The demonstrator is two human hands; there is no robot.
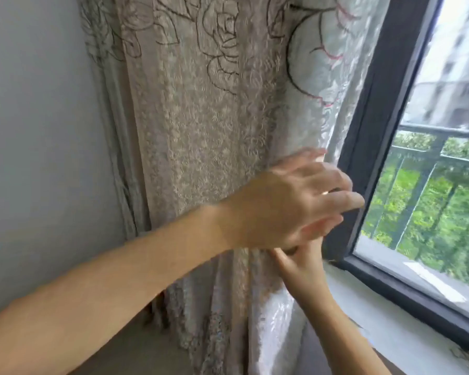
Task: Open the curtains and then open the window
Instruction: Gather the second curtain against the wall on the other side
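A beige lace curtain (201, 131) with embroidered roses hangs bunched against the left wall, its sheer edge reaching the dark window frame (374, 125). My left hand (290, 201) is in front of the curtain's right edge at mid height, fingers stretched toward the frame; its grip is blurred. My right hand (301, 263) comes up from below, mostly hidden beneath the left hand, touching the curtain fabric there. The window pane (431, 185) on the right looks closed, with a railing and green trees behind it.
A plain grey wall (38, 131) fills the left side. A pale window sill (377, 315) runs under the dark frame at the lower right. Buildings show outside at the upper right.
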